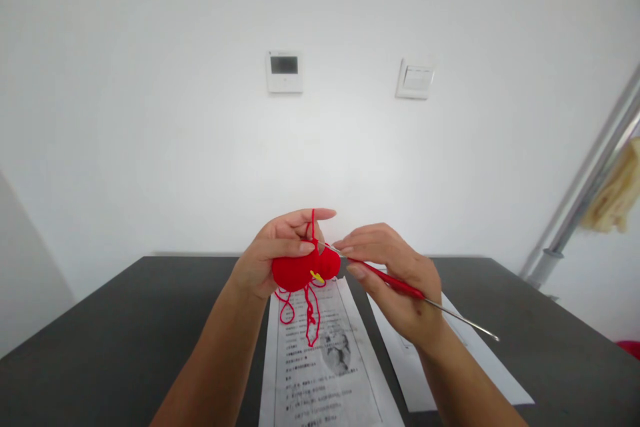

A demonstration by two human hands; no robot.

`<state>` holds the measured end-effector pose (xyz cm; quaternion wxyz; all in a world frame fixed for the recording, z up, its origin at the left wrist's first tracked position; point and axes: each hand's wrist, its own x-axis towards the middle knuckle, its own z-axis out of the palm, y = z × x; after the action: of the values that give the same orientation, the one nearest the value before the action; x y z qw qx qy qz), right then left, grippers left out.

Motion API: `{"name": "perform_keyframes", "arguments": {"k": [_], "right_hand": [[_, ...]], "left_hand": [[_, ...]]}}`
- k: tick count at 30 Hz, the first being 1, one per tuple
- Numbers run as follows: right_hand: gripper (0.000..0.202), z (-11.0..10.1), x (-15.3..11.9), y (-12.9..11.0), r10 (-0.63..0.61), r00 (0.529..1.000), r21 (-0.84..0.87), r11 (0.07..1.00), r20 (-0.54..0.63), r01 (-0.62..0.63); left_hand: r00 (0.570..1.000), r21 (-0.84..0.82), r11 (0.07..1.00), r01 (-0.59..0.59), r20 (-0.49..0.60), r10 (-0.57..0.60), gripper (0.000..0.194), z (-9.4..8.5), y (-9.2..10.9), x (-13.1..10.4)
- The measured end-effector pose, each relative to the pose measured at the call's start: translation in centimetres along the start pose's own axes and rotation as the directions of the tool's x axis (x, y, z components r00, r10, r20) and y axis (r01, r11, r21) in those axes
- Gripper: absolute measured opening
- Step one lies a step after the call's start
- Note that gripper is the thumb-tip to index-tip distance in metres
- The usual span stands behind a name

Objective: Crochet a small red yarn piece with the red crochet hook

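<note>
Above the table, my left hand [265, 250] pinches a red crochet piece [295, 273] between thumb and fingers. A strand of red yarn [313, 223] runs up over its outstretched index finger. My right hand [400, 273] grips a crochet hook [395, 281] with a red handle and metal ends. The hook's tip meets the top of the crochet piece, near the left thumb. A small yellow marker [317, 276] sits on the front of the piece. Loops of loose red yarn [313, 320] dangle below it. The fingers behind the piece are partly hidden.
A printed sheet [320, 387] with text and a dark picture lies on the dark table [125, 340] beneath my hands. Another white sheet [480, 363] lies under my right forearm. A metal pole [575, 197] with a yellowish cloth [613, 190] stands at the right.
</note>
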<state>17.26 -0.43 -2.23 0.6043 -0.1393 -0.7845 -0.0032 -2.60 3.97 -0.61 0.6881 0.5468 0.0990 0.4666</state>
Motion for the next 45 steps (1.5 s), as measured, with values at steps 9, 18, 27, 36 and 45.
{"name": "perform_keyframes", "arguments": {"k": [9, 18, 27, 36, 45], "right_hand": [[0.013, 0.5, -0.4, -0.8, 0.278, 0.958, 0.350, 0.907, -0.078, -0.234], [0.010, -0.4, -0.4, -0.5, 0.307, 0.951, 0.410, 0.871, -0.026, -0.270], [0.010, 0.5, -0.6, 0.5, 0.219, 0.965, 0.343, 0.926, -0.146, -0.158], [0.023, -0.2, -0.4, 0.7, 0.044, 0.999, 0.055, 0.998, -0.015, -0.043], [0.014, 0.1, -0.8, 1.2, 0.241, 0.962, 0.333, 0.924, -0.125, -0.188]], "left_hand": [[0.998, -0.066, 0.998, 0.003, 0.061, 0.001, 0.032, 0.9, 0.0, -0.1], [0.998, 0.012, 1.000, 0.027, 0.057, -0.027, 0.027, 0.5, 0.1, -0.3], [0.993, 0.241, 0.969, -0.050, -0.094, 0.075, 0.034, 1.3, 0.5, -0.8], [0.986, 0.326, 0.945, 0.031, -0.166, 0.026, 0.060, 2.2, 0.3, -1.2], [0.964, 0.341, 0.939, -0.039, -0.234, 0.125, 0.037, 2.4, 0.3, -1.1]]}}
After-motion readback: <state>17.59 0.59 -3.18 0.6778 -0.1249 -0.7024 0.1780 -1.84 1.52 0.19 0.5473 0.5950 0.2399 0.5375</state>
